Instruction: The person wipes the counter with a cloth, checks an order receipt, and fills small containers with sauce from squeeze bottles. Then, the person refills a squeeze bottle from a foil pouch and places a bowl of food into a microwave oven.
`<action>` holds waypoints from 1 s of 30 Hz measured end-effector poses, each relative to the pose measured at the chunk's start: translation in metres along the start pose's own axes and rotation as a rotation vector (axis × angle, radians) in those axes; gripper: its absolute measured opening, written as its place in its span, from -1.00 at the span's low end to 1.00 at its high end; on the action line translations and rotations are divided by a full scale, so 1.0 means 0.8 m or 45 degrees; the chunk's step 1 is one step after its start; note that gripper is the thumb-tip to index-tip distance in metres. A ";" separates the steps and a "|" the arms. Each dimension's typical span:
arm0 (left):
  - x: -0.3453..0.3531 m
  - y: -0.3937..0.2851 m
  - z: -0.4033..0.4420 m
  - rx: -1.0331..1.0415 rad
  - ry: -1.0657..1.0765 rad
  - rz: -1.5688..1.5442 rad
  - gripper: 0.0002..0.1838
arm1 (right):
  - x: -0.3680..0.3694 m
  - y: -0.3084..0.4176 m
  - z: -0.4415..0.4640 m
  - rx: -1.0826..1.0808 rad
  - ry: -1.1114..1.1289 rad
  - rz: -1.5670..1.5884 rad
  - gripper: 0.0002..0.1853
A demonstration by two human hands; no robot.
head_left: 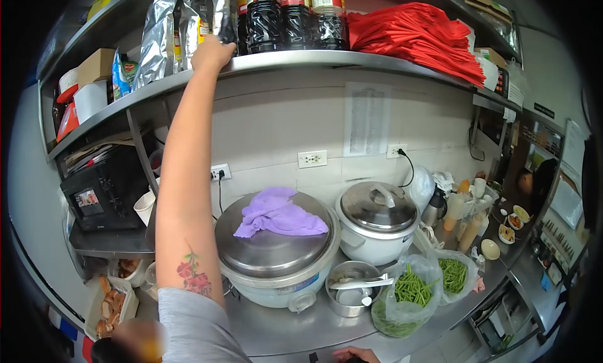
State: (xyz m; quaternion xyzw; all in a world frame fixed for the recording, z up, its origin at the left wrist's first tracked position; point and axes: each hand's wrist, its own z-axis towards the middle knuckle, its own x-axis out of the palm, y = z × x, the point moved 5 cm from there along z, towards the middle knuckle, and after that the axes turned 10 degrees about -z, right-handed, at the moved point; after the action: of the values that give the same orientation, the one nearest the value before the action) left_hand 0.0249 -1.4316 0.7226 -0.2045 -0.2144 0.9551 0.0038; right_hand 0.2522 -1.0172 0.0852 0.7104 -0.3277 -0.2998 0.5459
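Observation:
My left hand (213, 53) reaches up to the metal shelf, at the end of an outstretched arm with a flower tattoo and a grey sleeve. Its fingers are closed round the lower part of a narrow silver-and-dark foil pouch (222, 16). Larger silver foil pouches (164, 39) stand just left of it, and dark bottles with yellow-and-red labels (264, 24) are close on its right. Only part of my right hand (355, 353) shows at the bottom edge, below the counter front; whether it holds anything is hidden.
On the steel counter (276, 335) stand a large cooker (270, 256) with a purple cloth (279, 213), a smaller cooker (377, 218), a metal pot (342, 306) with tongs, and bags of green beans (411, 287). Red folded bags (408, 39) fill the shelf's right side.

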 end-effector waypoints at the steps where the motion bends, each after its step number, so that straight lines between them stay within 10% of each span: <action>1: -0.004 0.005 -0.002 -0.049 -0.053 -0.021 -0.27 | 0.000 -0.002 -0.001 0.002 -0.009 -0.013 -0.67; 5: -0.033 0.035 0.003 0.164 -0.346 -0.242 -0.53 | 0.000 -0.013 -0.008 -0.027 -0.023 -0.144 -0.72; 7: -0.030 0.071 0.067 0.577 -0.353 0.424 -0.66 | 0.006 -0.016 -0.008 -0.234 0.017 -0.391 -0.72; 10: -0.030 0.107 0.115 0.125 -0.467 -0.426 -0.54 | 0.014 0.055 0.000 -0.282 0.213 -0.620 -0.71; 15: -0.036 -0.042 -0.034 -0.076 -0.859 -0.218 -0.09 | 0.060 0.305 0.041 -0.949 0.144 -0.502 -0.60; 19: -0.015 -0.063 -0.038 -0.058 -0.648 -0.120 0.19 | 0.021 0.429 -0.005 -1.202 0.065 -0.345 -0.69; 30: -0.018 -0.133 -0.188 0.637 -0.737 -0.634 0.07 | -0.104 0.024 -0.102 -0.443 -0.691 0.227 -0.71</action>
State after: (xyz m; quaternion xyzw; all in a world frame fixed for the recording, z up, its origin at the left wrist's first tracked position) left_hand 0.0886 -1.2751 0.6482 0.1359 -0.0119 0.9653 0.2227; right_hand 0.2633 -0.9079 0.1280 0.4694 -0.4660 -0.4805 0.5759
